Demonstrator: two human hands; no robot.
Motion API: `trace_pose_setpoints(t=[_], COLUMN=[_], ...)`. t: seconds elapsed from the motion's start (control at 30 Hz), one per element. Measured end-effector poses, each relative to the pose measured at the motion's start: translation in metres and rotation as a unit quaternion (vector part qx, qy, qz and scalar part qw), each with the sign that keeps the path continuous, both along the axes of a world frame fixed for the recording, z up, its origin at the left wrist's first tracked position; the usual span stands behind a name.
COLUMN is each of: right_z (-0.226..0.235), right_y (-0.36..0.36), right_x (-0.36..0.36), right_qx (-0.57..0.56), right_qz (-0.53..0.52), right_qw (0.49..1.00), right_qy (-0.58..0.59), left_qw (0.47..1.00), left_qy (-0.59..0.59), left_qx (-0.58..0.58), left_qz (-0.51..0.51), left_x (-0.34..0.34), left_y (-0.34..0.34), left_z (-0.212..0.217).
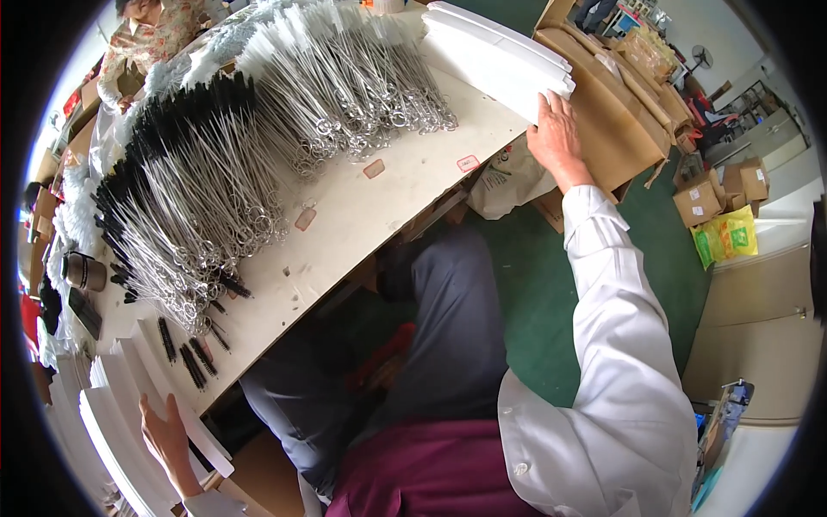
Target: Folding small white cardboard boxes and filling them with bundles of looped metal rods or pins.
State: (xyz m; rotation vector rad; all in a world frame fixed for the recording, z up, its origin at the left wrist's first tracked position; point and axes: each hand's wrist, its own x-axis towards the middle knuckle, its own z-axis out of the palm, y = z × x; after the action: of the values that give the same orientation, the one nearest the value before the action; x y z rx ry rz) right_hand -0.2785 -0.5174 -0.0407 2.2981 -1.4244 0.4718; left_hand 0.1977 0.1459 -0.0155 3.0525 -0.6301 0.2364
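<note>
A stack of long white folded-card pieces (495,62) is set at the far right end of the table (345,215), and its near corner is touched by the right hand (558,136). The fingers are held nearly straight with the thumb apart; whether a piece is gripped cannot be told. At the table's near left end, more long white card strips (112,431) are stacked, and the left hand (165,433) is held open against them, thumb and fingers parted.

Between the two stacks, wire-handled tube brushes with black bristles (194,155) are heaped, their looped ends turned toward the person. Beside them, similar brushes with whitish bristles (345,73) are spread. Short black brushes (191,369) are laid near the left-hand strips, and small red-edged cards (373,169) are scattered along the bare tabletop.

Beyond the right hand, an open cardboard carton (607,116) is placed beside the table. Farther right, smaller cardboard boxes (699,200) and a yellow-and-green bag (728,235) are seen. At upper left, a co-worker in a floral shirt (159,39) is seated across the table.
</note>
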Motion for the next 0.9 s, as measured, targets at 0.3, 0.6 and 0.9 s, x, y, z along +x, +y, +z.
trace_pose_setpoints(t=[0.3,0.6,0.9], right_z=[-0.012,0.005,0.007], right_y=[-0.029,-0.027,-0.028], right_x=[-0.026,-0.018,-0.019], right_qx=[-0.026,0.007,0.015], right_qz=[0.006,0.005,0.000], right_qw=[0.998,0.998,0.997], right_qy=[0.058,0.058,0.082], left_qw=[0.991,0.966,0.943], left_qy=[0.038,0.162,0.208], left_qx=[-0.125,-0.121,-0.121], left_qz=[-0.008,-0.164,-0.228], left_x=[-0.100,-0.166,-0.181], left_y=[-0.068,-0.119,-0.129], left_z=[0.044,0.036,0.022])
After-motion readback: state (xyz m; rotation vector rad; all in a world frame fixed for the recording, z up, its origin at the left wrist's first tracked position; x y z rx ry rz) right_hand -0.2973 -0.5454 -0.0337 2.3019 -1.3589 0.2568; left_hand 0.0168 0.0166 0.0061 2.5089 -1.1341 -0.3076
